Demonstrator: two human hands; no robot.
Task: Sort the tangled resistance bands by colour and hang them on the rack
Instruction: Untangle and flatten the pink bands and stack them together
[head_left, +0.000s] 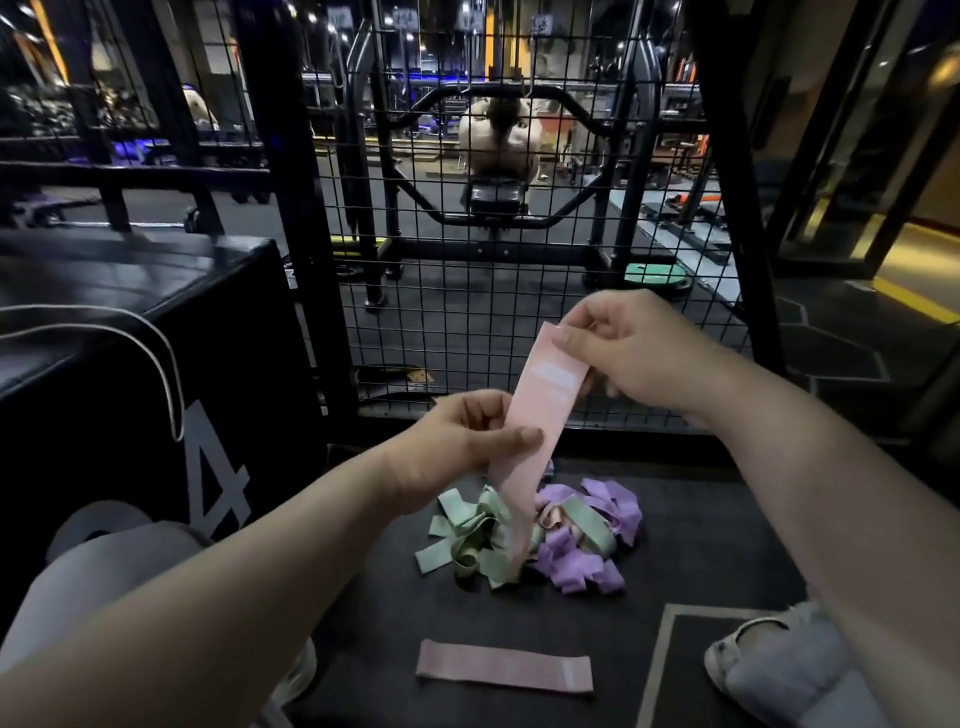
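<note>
Left hand (467, 441) and right hand (639, 353), each grip tight on edges of pink band (540, 405), above pile (561, 540).

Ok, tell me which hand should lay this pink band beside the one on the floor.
Probably left: left hand pinches held band lower, nearer flat band; right hand pinches its top.
</note>
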